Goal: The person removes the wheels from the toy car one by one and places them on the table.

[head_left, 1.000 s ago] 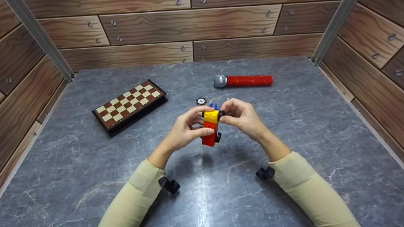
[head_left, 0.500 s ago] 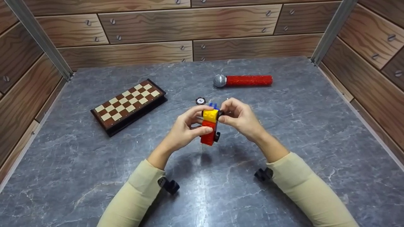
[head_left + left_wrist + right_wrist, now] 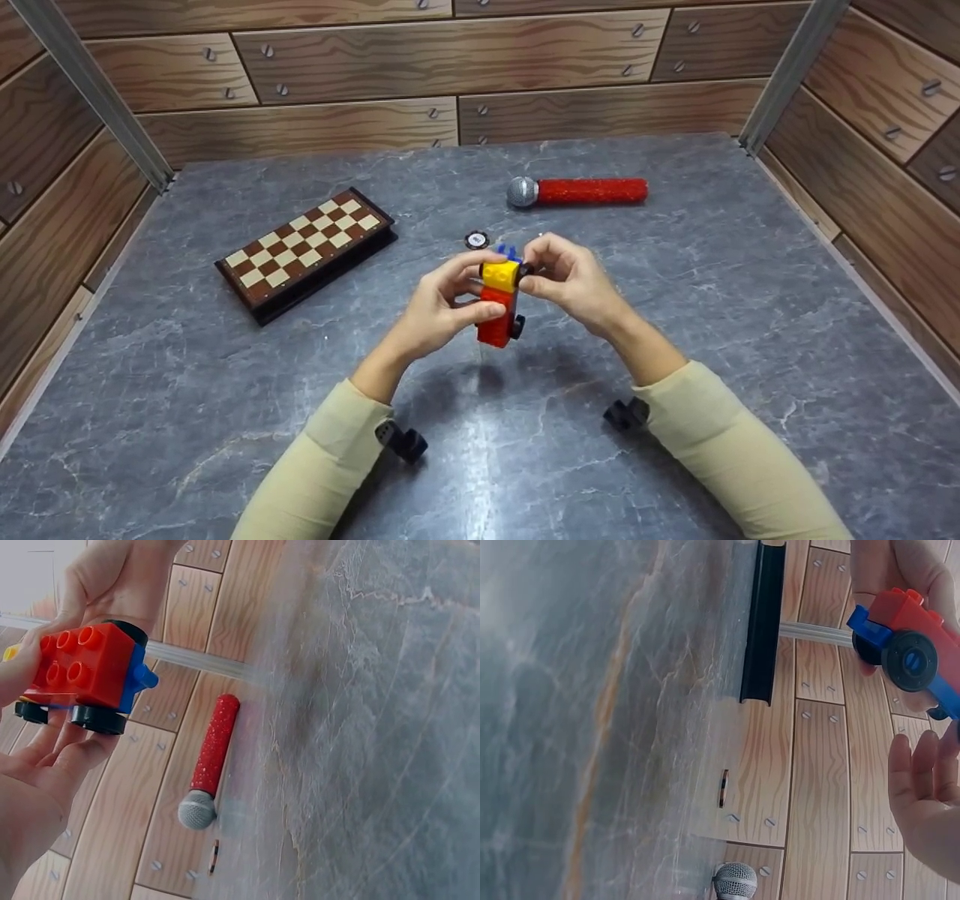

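Held up over the table is a toy car [image 3: 493, 321] built of bricks, with a red block, a yellow block [image 3: 499, 276], a blue base and black wheels. My left hand [image 3: 444, 306] grips it from the left, thumb along the red block and fingers on the far side. At the yellow end, my right hand [image 3: 576, 285] pinches a black wheel [image 3: 525, 271] between thumb and fingers. Studs on the red block [image 3: 97, 664] and a blue hitch [image 3: 142, 677] show in the left wrist view. The right wrist view shows another wheel [image 3: 910, 661] from the side.
A folded chessboard box [image 3: 307, 251] lies to the left on the grey marbled table [image 3: 225, 450]. Behind the hands are a poker chip [image 3: 477, 240] and a red microphone [image 3: 589, 191]. Wood-patterned walls [image 3: 450, 60] stand at the back and both sides.
The view and the hands with the car shift very slightly to the left at first, then stay nearly still. Both hands keep their hold.
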Demonstrator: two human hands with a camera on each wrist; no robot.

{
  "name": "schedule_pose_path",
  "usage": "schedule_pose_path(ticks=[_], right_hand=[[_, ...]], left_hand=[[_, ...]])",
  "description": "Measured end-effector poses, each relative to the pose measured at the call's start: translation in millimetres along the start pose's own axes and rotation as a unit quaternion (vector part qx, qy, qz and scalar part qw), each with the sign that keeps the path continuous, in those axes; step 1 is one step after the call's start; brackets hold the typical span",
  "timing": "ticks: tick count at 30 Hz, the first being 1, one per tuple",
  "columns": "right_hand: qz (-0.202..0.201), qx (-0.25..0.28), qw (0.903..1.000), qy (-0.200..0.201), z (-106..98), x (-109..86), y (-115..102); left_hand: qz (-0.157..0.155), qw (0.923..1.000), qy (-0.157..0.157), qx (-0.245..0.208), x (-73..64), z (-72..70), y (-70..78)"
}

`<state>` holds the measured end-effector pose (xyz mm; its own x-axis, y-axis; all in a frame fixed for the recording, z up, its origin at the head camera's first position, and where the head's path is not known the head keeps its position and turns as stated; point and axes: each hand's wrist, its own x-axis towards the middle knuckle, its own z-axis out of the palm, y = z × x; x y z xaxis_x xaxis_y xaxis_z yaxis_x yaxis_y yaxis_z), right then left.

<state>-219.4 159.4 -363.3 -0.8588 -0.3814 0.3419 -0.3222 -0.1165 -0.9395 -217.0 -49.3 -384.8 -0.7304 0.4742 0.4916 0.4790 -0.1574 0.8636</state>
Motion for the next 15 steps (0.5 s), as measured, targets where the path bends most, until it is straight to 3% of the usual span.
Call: schedule_pose_path(ticks=[8,15], right_hand=[[-0.011,-0.032,0.9991,0.025,2,-0.9,-1],[-0.009,-0.047,0.9984,0.030,0,-1.8,0]], left_hand=[[-0.020,0.9997,0.009,-0.012,-1.0,1.8,2.8],[-0.014,0.9998,0.005,0.015,-0.6,7.3,25.7]])
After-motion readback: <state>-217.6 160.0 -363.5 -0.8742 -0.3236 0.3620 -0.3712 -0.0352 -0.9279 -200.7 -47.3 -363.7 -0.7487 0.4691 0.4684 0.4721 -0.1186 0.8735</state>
